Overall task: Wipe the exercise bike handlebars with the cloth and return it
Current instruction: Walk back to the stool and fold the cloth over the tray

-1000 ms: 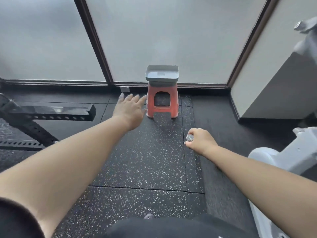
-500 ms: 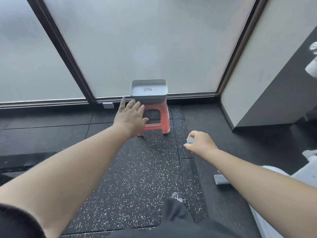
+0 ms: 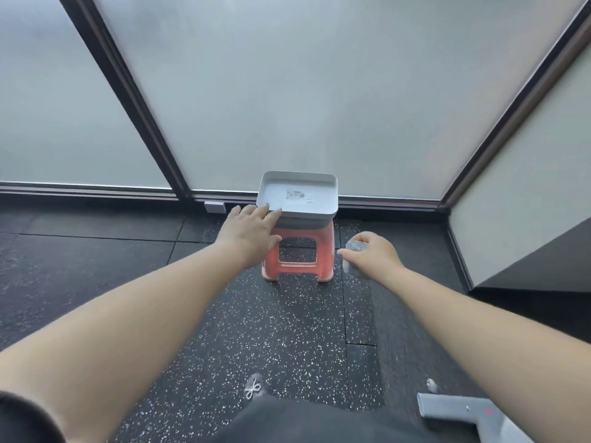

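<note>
1. Both hands are closer to the stool than a second ago; the view has stepped forward with them, and the rack that sat off to the left is out of frame.
2. Left hand (image 3: 252,230) now reaches the near-left corner of the grey tray (image 3: 331,199). Fingers are straight, fingertips lying on or just over the rim; contact is likely, but I can't confirm it. A second ago that hand hung short of the tray, over the floor.
3. Right hand (image 3: 372,255) is curled round the cloth (image 3: 356,246), a small grey wad bunched between thumb and fingers. Same grip as in both earlier frames, only carried forward.
4. Cloth position: in the right hand, to the right of the tray and lower than its rim, beside the orange stool (image 3: 297,254). Not over the tray yet.
5. Tray sits on top of the stool, directly ahead of the left hand. Only a printed label shows inside it.
6. Bike: handlebars are not in view. A grey part (image 3: 463,414) at the bottom right, under the right forearm, may be the bike's base; can't say for sure.
7. Read: this looks like the return leg, with wiping probably done. Left hand appears set to steady the tray.
8. Remaining, by my judgement: lift the right hand up and leftward over the rim, then release the cloth inside.
9. Risk: the tray looks perched on a narrow stool top, so a push at the corner could tip it.
</note>
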Available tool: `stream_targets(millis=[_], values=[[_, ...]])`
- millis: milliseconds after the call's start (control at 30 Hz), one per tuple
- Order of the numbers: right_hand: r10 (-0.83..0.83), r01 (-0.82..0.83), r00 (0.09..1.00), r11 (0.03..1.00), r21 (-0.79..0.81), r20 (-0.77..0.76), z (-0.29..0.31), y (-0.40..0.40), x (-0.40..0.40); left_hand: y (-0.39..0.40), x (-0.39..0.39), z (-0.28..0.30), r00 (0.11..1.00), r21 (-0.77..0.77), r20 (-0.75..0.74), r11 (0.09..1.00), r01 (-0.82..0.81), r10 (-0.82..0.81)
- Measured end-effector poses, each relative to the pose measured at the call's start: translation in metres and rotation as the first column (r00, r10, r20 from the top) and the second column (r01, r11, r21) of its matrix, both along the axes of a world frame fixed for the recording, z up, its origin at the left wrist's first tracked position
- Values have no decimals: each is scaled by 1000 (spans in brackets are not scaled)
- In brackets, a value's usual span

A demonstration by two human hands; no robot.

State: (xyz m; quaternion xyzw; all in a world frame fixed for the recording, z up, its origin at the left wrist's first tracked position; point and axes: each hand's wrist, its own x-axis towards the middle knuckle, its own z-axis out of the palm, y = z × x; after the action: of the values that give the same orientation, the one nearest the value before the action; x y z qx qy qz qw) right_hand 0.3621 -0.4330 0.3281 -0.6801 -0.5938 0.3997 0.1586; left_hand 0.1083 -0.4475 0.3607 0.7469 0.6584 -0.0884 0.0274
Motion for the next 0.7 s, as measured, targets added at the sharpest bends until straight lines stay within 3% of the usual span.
stream_targets(millis=[67,133,233,400,500,567,700], values=[[-67,55,980,996,-69,-185,1,31,-18,28,-8,1,992,5,119,999,34,-34],[-131,89,932,986,-138,-338,-1,67,-35,60,-11,8,942,-9,331,998,57,-51],[-277,169,765,958,-233,-581,0,118,-67,106,-13,16,795,7,604,998,67,-58],[-461,187,421,887,-422,-781,12,178,-115,162,-18,7,653,-13,754,993,120,-68],[-501,176,305,865,-470,-810,12,203,-131,190,-27,-4,631,-7,775,999,41,-20],[-497,162,295,868,-469,-816,10,214,-137,207,-34,-7,610,-33,791,999,-31,45],[-392,75,423,913,-400,-817,2,243,-141,246,-43,-15,511,-136,839,981,-139,189]])
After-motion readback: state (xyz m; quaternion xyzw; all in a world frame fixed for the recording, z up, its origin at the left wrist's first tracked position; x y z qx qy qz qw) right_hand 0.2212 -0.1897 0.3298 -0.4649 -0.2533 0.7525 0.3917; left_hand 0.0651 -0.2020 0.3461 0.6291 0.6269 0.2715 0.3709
